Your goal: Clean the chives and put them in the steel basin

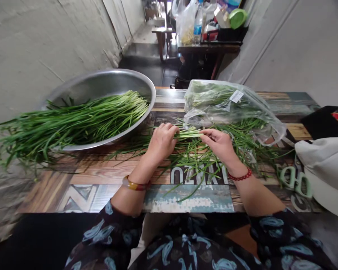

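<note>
Okay, so right now my left hand and my right hand are both on one thin bunch of long green garlic chives, with its pale stems showing in the gap between my hands. My left fingers are curled closed around one end of the bunch, and my right fingers are pinched narrow on the other. Just below, a messy scatter of loose green chive stalks lies across the wood-print patterned tabletop. Off to my left sits a big round stainless steel basin holding a heap of long green chives, all lying roughly one way, with the leafy tips hanging past the rim. Beyond my right hand there's a clear plastic bag stuffed with more greens and with a white label on it. Near the right edge are some pale green loop handles, maybe scissors, I can't really tell, right beside a rounded white object.
</note>
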Action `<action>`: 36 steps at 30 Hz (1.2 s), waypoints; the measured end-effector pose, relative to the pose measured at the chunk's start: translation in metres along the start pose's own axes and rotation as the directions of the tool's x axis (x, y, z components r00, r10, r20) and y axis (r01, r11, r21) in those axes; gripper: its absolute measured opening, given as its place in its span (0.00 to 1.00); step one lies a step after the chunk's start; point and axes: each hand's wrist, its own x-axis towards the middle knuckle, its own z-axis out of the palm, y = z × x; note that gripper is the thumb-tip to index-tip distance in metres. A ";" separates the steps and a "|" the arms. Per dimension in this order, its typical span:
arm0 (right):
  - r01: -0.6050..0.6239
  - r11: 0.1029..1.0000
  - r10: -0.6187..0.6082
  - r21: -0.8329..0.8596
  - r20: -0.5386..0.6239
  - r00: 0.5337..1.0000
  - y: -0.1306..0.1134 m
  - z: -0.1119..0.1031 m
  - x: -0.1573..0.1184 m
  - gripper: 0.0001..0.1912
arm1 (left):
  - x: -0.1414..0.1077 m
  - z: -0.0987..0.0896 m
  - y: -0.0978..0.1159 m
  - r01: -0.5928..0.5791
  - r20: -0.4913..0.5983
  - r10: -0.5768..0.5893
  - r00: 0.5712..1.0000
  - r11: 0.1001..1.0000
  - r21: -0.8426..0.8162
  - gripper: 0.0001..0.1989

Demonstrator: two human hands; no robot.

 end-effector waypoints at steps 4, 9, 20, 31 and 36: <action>-0.007 0.998 0.003 -0.056 -0.073 0.997 0.001 0.003 0.001 0.14 | -0.001 0.001 -0.001 -0.030 -0.088 0.022 0.996 0.996 -0.083 0.13; -0.004 0.998 -0.001 -0.061 -0.084 0.996 -0.003 0.003 -0.001 0.15 | -0.001 0.008 0.004 -0.117 -0.137 0.091 0.986 0.974 -0.192 0.10; 0.226 0.958 -0.261 -0.174 -0.216 0.941 0.001 -0.005 0.001 0.14 | 0.002 0.003 0.010 -0.024 -0.092 -0.036 0.995 0.812 -0.583 0.08; 0.575 0.717 -0.582 -0.395 0.116 0.805 -0.010 0.007 -0.006 0.04 | 0.000 0.012 0.021 -0.021 -0.037 -0.001 0.999 0.798 -0.602 0.07; 0.607 0.648 -0.610 -0.460 0.164 0.775 -0.007 0.004 -0.006 0.04 | 0.000 0.009 0.024 0.053 0.043 -0.033 0.999 0.716 -0.696 0.11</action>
